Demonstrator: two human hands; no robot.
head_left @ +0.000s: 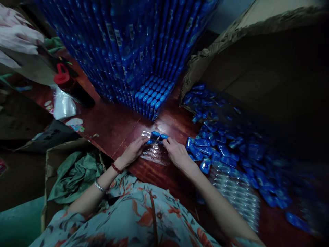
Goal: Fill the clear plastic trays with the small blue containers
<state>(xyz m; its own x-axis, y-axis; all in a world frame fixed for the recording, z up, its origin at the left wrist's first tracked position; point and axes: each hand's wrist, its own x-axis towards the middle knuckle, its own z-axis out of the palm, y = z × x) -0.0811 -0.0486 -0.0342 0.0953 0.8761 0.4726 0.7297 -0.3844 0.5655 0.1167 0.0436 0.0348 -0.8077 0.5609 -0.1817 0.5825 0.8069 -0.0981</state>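
In front of my body, a clear plastic tray or sleeve (pixel 155 155) lies on the reddish-brown wooden table, with several small blue oval-ended packs (pixel 155 135) standing at its far side. My left hand (pixel 135 150) is closed at the left edge of this plastic, fingertips pressed on a blue pack. On the right, my right hand (pixel 177 154) pinches another blue pack (pixel 163 137) between thumb and fingers. The fingertips partly cover the packs, and their printing cannot be read. Just beyond stands a neat block of the same packs (pixel 151 92) in rows.
Tall stacks of wrapped blue packs (pixel 110 51) rise at the back. Loose packs (pixel 216 147) spill from a cardboard box (pixel 244 65) at right, near a clear moulded tray (pixel 236 195). A red-lidded bottle (pixel 74 87) stands left; an open carton with green cloth (pixel 74 175) sits below.
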